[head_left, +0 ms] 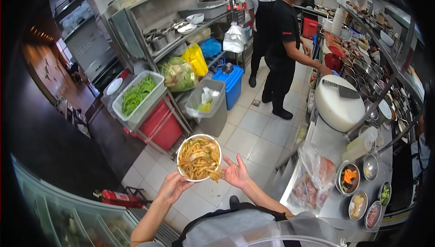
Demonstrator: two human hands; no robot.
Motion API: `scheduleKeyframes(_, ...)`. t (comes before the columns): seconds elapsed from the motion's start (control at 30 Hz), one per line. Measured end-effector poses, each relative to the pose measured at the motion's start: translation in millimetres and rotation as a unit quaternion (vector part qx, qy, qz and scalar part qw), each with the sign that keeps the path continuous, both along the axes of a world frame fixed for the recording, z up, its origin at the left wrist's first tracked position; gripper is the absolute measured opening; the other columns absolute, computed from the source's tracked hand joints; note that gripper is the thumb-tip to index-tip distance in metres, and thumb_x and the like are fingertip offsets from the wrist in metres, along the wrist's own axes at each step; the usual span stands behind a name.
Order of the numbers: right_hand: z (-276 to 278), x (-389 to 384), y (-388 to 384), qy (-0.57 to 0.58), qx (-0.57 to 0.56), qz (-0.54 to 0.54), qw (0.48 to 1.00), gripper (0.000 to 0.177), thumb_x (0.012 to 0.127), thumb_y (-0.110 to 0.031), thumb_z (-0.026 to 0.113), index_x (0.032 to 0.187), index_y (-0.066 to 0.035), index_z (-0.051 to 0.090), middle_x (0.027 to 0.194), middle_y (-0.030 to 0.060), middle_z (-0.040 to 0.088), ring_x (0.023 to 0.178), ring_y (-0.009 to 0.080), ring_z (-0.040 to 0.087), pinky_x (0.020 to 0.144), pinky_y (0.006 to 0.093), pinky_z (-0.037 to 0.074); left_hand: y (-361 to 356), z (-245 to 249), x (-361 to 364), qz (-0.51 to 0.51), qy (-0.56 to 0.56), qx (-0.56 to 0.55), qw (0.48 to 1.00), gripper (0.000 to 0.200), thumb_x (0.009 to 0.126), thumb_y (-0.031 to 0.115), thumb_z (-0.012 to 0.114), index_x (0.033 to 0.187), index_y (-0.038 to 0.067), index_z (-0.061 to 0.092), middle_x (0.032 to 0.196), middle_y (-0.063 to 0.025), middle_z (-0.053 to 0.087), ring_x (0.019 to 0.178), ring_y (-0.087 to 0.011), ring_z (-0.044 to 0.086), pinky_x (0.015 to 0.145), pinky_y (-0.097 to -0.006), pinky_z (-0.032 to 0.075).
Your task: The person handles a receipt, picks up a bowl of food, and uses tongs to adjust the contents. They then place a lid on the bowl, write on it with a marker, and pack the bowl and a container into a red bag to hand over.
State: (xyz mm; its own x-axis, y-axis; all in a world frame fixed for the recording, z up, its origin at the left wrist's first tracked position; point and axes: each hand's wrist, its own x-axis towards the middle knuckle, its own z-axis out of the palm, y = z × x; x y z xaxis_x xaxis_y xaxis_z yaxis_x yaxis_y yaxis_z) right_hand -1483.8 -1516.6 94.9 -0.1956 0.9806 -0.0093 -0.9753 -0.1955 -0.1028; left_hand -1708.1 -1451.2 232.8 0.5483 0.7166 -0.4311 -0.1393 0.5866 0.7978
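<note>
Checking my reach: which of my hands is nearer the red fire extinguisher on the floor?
Left. Left hand hovers above-right of the red fire extinguisher; right hand is farther right.

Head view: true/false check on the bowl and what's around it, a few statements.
1. The bowl holds yellowish noodle-like food. True.
2. The bowl rests on the steel counter. False: the left hand supports it from below over the floor tiles, and the open right hand is at its rim.
3. A cleaver lies on the round white chopping block. True.
4. The white crate of green vegetables sits on the floor. False: the crate sits raised above a red bin.
</note>
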Motion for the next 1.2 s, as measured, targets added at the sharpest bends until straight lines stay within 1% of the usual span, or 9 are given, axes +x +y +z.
scheduleKeyframes(0.13, -10.9, 23.8, 56.9, 0.009, -0.013, -0.020, 1.000, 0.067, 0.086, -0.065, 0.025, 0.127, -0.015, 0.044, 0.122, 0.0236, 0.050, 0.117, 0.0350, 0.044, 0.101, 0.0464, 0.027, 64.5, 1.5, 33.9, -0.034, 0.002, 0.017, 0.999, 0.020, 0.080, 0.000, 0.050, 0.098, -0.003, 0.055, 0.096, -0.0122, 0.061, 0.085, -0.0203, 0.063, 0.077, -0.0309, 0.055)
scheduleKeyframes(0.43, -68.5, 115.4, 188.3, 0.089, 0.121, -0.056, 0.987, 0.070, 0.086, -0.065, 0.023, 0.135, -0.017, 0.032, 0.124, 0.0190, 0.050, 0.118, 0.0305, 0.044, 0.103, 0.0454, 0.025, 221.2, -23.7, 141.4, -0.099, -0.002, 0.035, 0.994, 0.024, 0.083, 0.001, 0.047, 0.105, -0.003, 0.053, 0.098, -0.0116, 0.061, 0.085, -0.0181, 0.063, 0.074, -0.0298, 0.055)
scheduleKeyframes(0.5, -27.5, 151.6, 211.2, -0.027, -0.023, -0.104, 0.994, 0.071, 0.086, -0.065, 0.023, 0.138, -0.016, 0.028, 0.131, 0.0184, 0.043, 0.125, 0.0310, 0.037, 0.106, 0.0475, 0.018, 254.3, -23.1, 171.7, -0.114, -0.004, 0.039, 0.993, 0.021, 0.085, 0.003, 0.045, 0.103, -0.002, 0.054, 0.098, -0.0107, 0.060, 0.085, -0.0167, 0.062, 0.073, -0.0299, 0.054)
scheduleKeyframes(0.53, -18.5, 179.1, 228.5, -0.229, -0.117, -0.151, 0.954, 0.073, 0.087, -0.064, 0.022, 0.140, -0.014, 0.021, 0.137, 0.0175, 0.036, 0.128, 0.0304, 0.033, 0.107, 0.0470, 0.016, 269.8, -22.4, 191.9, -0.118, -0.008, 0.043, 0.992, 0.018, 0.086, 0.004, 0.044, 0.100, -0.001, 0.054, 0.098, -0.0100, 0.060, 0.084, -0.0158, 0.061, 0.072, -0.0300, 0.054)
scheduleKeyframes(0.6, -24.5, 253.8, 244.4, -0.563, -0.096, -0.222, 0.790, 0.080, 0.085, -0.067, 0.019, 0.141, -0.010, 0.017, 0.143, 0.0134, 0.026, 0.132, 0.0293, 0.022, 0.106, 0.0512, 0.008, 316.7, -45.3, 221.9, -0.157, -0.012, 0.041, 0.987, 0.013, 0.086, 0.004, 0.045, 0.093, -0.001, 0.054, 0.095, -0.0096, 0.058, 0.083, -0.0159, 0.061, 0.073, -0.0300, 0.055)
scheduleKeyframes(0.63, -27.4, 290.5, 249.0, -0.578, -0.083, -0.299, 0.755, 0.079, 0.085, -0.067, 0.018, 0.141, -0.011, 0.019, 0.141, 0.0135, 0.030, 0.132, 0.0283, 0.022, 0.106, 0.0510, 0.005, 331.1, -44.7, 241.3, -0.165, -0.005, 0.038, 0.986, 0.011, 0.086, 0.004, 0.045, 0.091, -0.001, 0.053, 0.094, -0.0096, 0.058, 0.083, -0.0162, 0.061, 0.074, -0.0300, 0.055)
scheduleKeyframes(0.77, 67.0, 344.1, 191.3, -0.509, -0.157, -0.409, 0.741, 0.074, 0.087, -0.065, 0.014, 0.139, -0.013, 0.026, 0.139, 0.0103, 0.035, 0.134, 0.0261, 0.020, 0.106, 0.0500, -0.001, 372.7, -29.0, 317.5, -0.186, 0.001, 0.044, 0.982, 0.011, 0.082, -0.001, 0.046, 0.090, -0.003, 0.053, 0.094, -0.0104, 0.058, 0.083, -0.0163, 0.060, 0.076, -0.0297, 0.055)
scheduleKeyframes(0.93, 48.1, 367.7, 114.0, -0.405, -0.245, -0.491, 0.731, 0.071, 0.090, -0.059, 0.023, 0.137, -0.007, 0.028, 0.138, 0.0160, 0.034, 0.130, 0.0272, 0.029, 0.105, 0.0401, 0.021, 408.4, -43.3, 390.5, -0.205, -0.028, 0.031, 0.978, 0.028, 0.082, 0.000, 0.046, 0.109, -0.006, 0.049, 0.106, -0.0141, 0.057, 0.091, -0.0195, 0.061, 0.078, -0.0282, 0.054)
scheduleKeyframes(1.2, 22.4, 455.3, 73.2, -0.391, -0.298, -0.479, 0.727, 0.066, 0.091, -0.055, 0.027, 0.137, -0.008, 0.030, 0.137, 0.0134, 0.037, 0.127, 0.0240, 0.034, 0.103, 0.0398, 0.025, 412.9, -50.1, 495.8, -0.120, -0.009, 0.010, 0.993, 0.020, 0.080, 0.001, 0.049, 0.099, -0.005, 0.055, 0.099, -0.0121, 0.060, 0.085, -0.0174, 0.061, 0.079, -0.0301, 0.054)
